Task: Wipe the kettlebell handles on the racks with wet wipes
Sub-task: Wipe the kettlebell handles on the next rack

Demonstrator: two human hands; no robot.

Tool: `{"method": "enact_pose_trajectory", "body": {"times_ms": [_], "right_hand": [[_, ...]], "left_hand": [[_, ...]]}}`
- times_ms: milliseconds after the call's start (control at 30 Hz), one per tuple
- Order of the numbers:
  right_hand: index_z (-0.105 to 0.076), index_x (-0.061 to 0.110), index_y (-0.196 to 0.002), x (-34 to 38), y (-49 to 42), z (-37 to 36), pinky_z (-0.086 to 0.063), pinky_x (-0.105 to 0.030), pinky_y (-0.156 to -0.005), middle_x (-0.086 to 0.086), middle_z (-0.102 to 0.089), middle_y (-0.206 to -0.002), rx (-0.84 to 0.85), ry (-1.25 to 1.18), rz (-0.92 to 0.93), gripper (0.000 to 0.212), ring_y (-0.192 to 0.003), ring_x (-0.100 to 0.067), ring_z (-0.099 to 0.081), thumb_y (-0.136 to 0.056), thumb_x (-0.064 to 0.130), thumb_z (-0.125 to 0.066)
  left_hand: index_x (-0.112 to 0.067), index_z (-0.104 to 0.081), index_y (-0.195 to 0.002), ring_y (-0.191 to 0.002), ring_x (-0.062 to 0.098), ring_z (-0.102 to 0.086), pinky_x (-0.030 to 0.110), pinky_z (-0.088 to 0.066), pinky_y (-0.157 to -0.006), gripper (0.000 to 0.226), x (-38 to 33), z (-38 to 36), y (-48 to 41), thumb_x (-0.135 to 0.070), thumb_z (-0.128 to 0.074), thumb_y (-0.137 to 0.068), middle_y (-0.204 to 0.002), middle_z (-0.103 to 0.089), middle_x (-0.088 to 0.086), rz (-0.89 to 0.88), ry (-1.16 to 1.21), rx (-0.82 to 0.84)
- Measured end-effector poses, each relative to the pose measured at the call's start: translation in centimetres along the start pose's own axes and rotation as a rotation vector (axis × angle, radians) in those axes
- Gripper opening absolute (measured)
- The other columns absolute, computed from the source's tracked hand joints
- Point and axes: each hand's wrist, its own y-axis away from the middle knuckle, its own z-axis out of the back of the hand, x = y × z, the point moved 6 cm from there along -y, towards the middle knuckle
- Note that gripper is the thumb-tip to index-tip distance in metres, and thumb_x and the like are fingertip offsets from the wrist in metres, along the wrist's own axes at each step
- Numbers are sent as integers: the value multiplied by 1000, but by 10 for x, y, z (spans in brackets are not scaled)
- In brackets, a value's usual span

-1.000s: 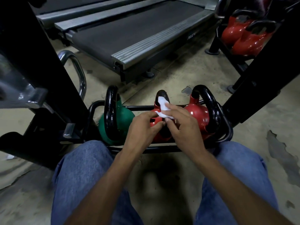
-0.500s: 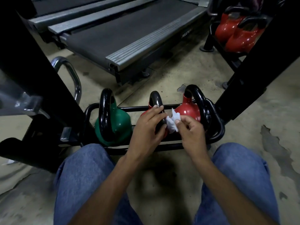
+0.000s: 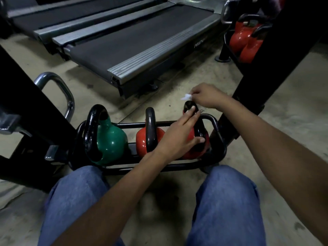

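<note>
A low black rack holds three kettlebells with black handles: a green one at the left, a red one in the middle, and a red one at the right. My left hand lies with straight fingers over the right kettlebell, fingertips on its handle, thumb against the handle's near side. My right hand hovers above and behind that handle, pinching a small white wet wipe.
Two treadmills lie on the floor behind the rack. A black machine frame with a chrome loop stands at the left, a black post at the right. More red kettlebells sit on a far rack. My knees are below.
Both hands left the middle kettlebell's handle and moved right. My left hand now rests on the right kettlebell, and my right hand has lifted the wipe up above its handle.
</note>
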Motion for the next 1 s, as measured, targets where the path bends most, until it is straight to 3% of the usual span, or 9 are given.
{"method": "enact_pose_trajectory", "body": {"times_ms": [133, 233, 300, 400, 500, 600, 767, 900, 1000], "right_hand": [[-58, 17, -62, 0, -22, -19, -43, -30, -62, 0, -58, -67, 217, -47, -18, 40, -68, -22, -53, -101, 12, -52], [-69, 13, -87, 13, -32, -25, -46, -32, -75, -5, -67, -91, 299, 134, 47, 24, -83, -23, -57, -103, 16, -51], [-73, 6, -106, 20, -34, -30, -48, -37, -81, -10, -71, -107, 350, 269, 112, 28, -92, -26, -62, -103, 18, -49], [-76, 3, -99, 29, -35, -33, -53, -42, -84, -12, -75, -103, 430, 350, 168, 32, -94, -29, -68, -101, 20, -49], [-79, 9, -97, 30, -48, -35, -59, -43, -88, -10, -77, -99, 423, 475, 189, 18, -93, -26, -70, -90, 18, -64], [-69, 12, -79, 35, -55, -43, -61, -44, -84, -12, -73, -93, 348, 627, 214, 6, -84, -30, -68, -83, 12, -65], [-56, 13, -64, 47, -51, -56, -62, -41, -82, -8, -60, -68, 406, 824, 231, 26, -74, -31, -66, -82, 4, -73], [-61, 10, -78, 36, -50, -33, -57, -35, -67, -8, -63, -72, 293, 605, 40, 18, -65, -26, -64, -92, 19, -66], [-70, -2, -84, 11, -45, -18, -49, -28, -52, -19, -74, -72, 235, 325, -194, 30, -52, -26, -68, -98, 19, -53]], "left_hand": [[-23, -21, -164, -158, 16, -15, 39, -25, -126, 91, -1, -3, -2, -43, -73, -92, -173, -9, -5, 11, -87, 6], [-23, -21, -164, -159, 15, -12, 46, -27, -126, 93, -1, -3, -3, -44, -74, -91, -173, -10, -5, 33, -122, -1], [-22, -22, -164, -158, 17, -13, 47, -28, -125, 94, -3, -3, -4, -43, -75, -90, -173, -11, -3, 42, -137, 2], [-23, -21, -164, -158, 17, -14, 47, -28, -125, 93, -4, -1, -4, -43, -75, -91, -173, -10, -4, 51, -155, 8], [-26, -19, -165, -158, 15, -13, 46, -26, -125, 93, -2, -2, -4, -44, -73, -91, -173, -8, -8, 61, -167, 23], [-28, -19, -165, -158, 15, -15, 45, -27, -124, 94, 1, -3, -5, -49, -72, -90, -173, -7, -11, 57, -169, 26], [-28, -14, -165, -156, 15, -17, 39, -23, -125, 93, 1, -6, -4, -52, -68, -93, -173, -3, -11, 54, -175, 37], [-27, -9, -166, -157, 14, -11, 41, -20, -127, 90, -2, -7, -1, -50, -63, -97, -173, 4, -11, 31, -169, 53], [-29, -7, -166, -158, 13, -10, 48, -24, -126, 90, 2, -9, 0, -48, -63, -97, -173, 5, -12, 15, -127, 51]]}}
